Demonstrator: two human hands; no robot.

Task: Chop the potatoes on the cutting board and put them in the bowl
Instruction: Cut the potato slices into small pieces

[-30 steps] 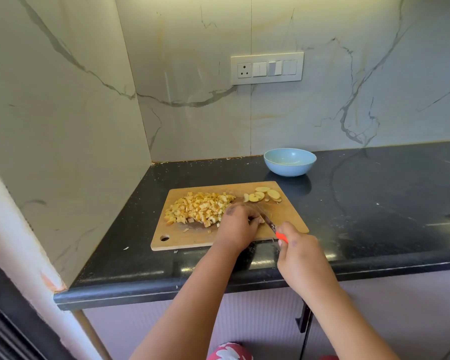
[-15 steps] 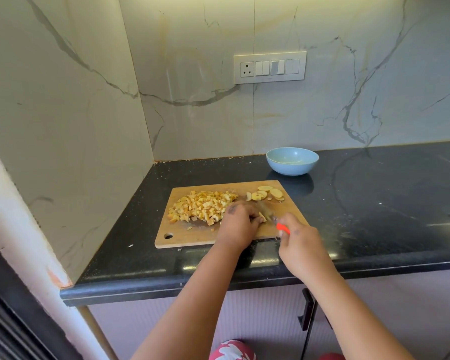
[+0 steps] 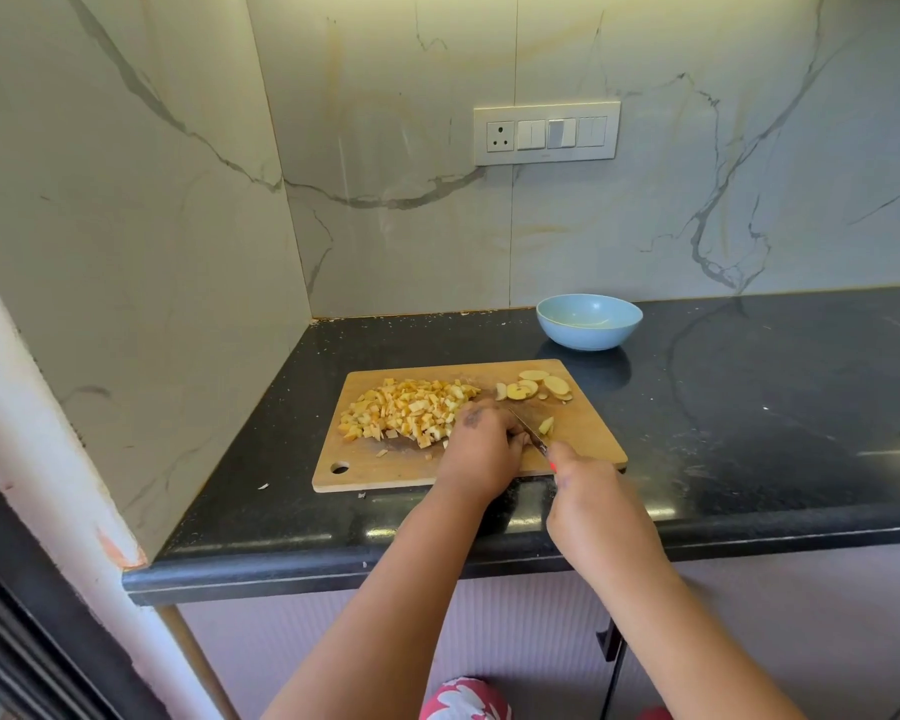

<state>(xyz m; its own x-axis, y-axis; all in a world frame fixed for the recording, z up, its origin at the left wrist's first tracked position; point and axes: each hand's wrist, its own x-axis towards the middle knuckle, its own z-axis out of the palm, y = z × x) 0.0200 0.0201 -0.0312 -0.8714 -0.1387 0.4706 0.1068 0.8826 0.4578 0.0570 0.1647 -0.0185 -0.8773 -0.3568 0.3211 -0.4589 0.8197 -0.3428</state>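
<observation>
A wooden cutting board (image 3: 588, 439) lies on the black counter. A heap of diced potato (image 3: 406, 410) covers its left half, and a few potato slices (image 3: 539, 387) lie at its far right corner. My left hand (image 3: 481, 444) is curled over a potato piece at the board's middle; the piece itself is hidden under the fingers. My right hand (image 3: 585, 491) grips a knife (image 3: 528, 431) with a red handle, blade angled down beside my left fingers. One cut piece (image 3: 545, 425) sits just right of the blade. The light blue bowl (image 3: 588, 322) stands behind the board.
The black counter (image 3: 749, 407) stretches to the right of the board. Marble walls close off the left side and the back, with a switch panel (image 3: 546, 132) above the bowl. The counter's front edge runs just below the board.
The knife blade has shifted forward and a cut potato piece now lies to its right. Both hands stay at the board's middle.
</observation>
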